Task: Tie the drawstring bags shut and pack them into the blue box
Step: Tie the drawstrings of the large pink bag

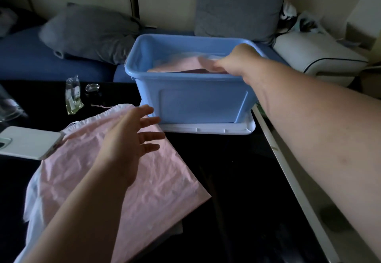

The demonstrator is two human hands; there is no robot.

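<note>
Drawstring bag (160, 180), pink, lies flat on the table (222, 170) beside the blue box (195, 101), under the spread left hand (132, 139). It looks light and limp, best gripped at its gathered mouth. The right hand (235, 60) seems to pinch a second bag (177, 67) inside the box.

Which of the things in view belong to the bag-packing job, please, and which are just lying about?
Job: blue box; pink bag inside it; pink drawstring bag on the table; left hand open above it; right hand reaching into the box.
Lying about: white phone; crumpled plastic wrapper; grey pillow; grey cushion; white appliance.
</note>
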